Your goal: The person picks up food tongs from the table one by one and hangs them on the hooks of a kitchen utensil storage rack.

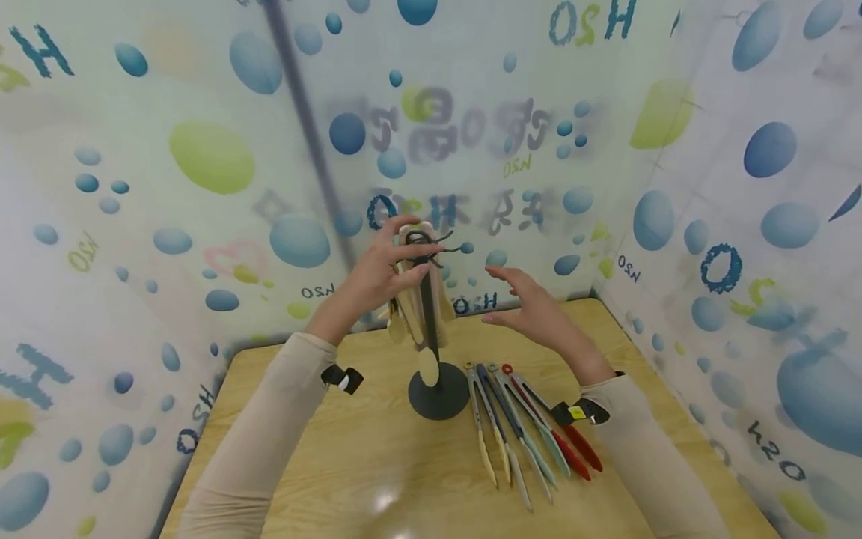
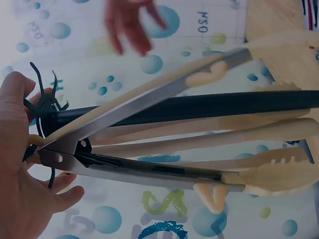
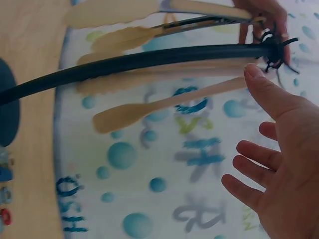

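A dark utensil stand point(image 1: 429, 318) with a round base and a crown of curved hooks point(image 2: 49, 105) rises from the table. Around its top, my left hand point(image 1: 373, 273) has its fingers and thumb spread against the hooks. Beige-tipped metal tongs point(image 2: 127, 112), their arms spread apart, hang there with the loop end by the left palm. Other beige utensils hang around the pole, among them a spatula point(image 3: 122, 117) and a slotted turner point(image 2: 289, 169). My right hand point(image 1: 535, 311) hovers right of the stand, fingers extended and apart, holding nothing.
Several tongs point(image 1: 518, 419) with beige, blue, pale green and red parts lie side by side on the wooden table point(image 1: 337, 464), right of the stand base point(image 1: 438, 397). Patterned wall sheets point(image 1: 215, 157) with blue and green spots surround the table's back and sides.
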Tool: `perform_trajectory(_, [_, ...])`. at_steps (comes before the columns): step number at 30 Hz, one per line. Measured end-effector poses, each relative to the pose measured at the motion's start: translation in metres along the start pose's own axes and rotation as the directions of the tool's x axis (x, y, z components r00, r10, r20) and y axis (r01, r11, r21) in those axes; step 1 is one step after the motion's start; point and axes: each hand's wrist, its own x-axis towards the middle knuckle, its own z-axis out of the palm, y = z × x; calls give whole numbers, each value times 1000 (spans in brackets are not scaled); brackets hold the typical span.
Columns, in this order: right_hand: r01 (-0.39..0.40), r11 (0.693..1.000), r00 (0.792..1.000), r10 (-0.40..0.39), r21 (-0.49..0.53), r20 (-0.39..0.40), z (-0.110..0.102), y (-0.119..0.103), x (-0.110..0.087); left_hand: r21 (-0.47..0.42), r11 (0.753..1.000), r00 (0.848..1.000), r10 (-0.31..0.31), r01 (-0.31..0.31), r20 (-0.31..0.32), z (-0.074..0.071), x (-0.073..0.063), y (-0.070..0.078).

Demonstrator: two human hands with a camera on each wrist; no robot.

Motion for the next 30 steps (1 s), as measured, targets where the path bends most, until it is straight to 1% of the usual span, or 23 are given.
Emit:
perform_trajectory(4, [-64, 998, 998, 64, -7, 25, 14, 29, -12, -21, 999, 999, -35, 35, 27, -5, 1, 3])
perform_trajectory(6, [-94, 995, 995, 95, -26, 37, 21, 43, -19, -19, 998, 998, -54, 55, 36, -7, 1, 4])
perform_trajectory(9, [-118, 991, 991, 121, -62, 53, 33, 66, -27, -7, 997, 996, -75, 75, 45, -11, 1, 5])
perform_trajectory(13, [-156, 982, 983, 165, -110, 77, 50, 92, -40, 10, 997, 996, -79, 78, 53, -13, 3, 6])
perform_trajectory(16, [-207, 969, 970, 222, -138, 104, 64, 108, -51, 18, 997, 995, -76, 76, 58, -13, 3, 7])
perform_trajectory(19, [-260, 951, 952, 282, -168, 121, 77, 120, -61, 18, 996, 994, -88, 87, 67, -11, 3, 8])
perform_trajectory(24, [-337, 916, 927, 363, -218, 95, 97, 132, -77, 10, 994, 991, -107, 107, 79, -7, 2, 9])
perform_trajectory(27, [-356, 898, 920, 385, -257, 70, 107, 135, -84, 4, 994, 991, -107, 107, 81, -5, 1, 9])
perform_trajectory(30, [-365, 880, 918, 395, -304, 41, 114, 137, -85, 5, 994, 991, -106, 106, 80, -5, 1, 9])
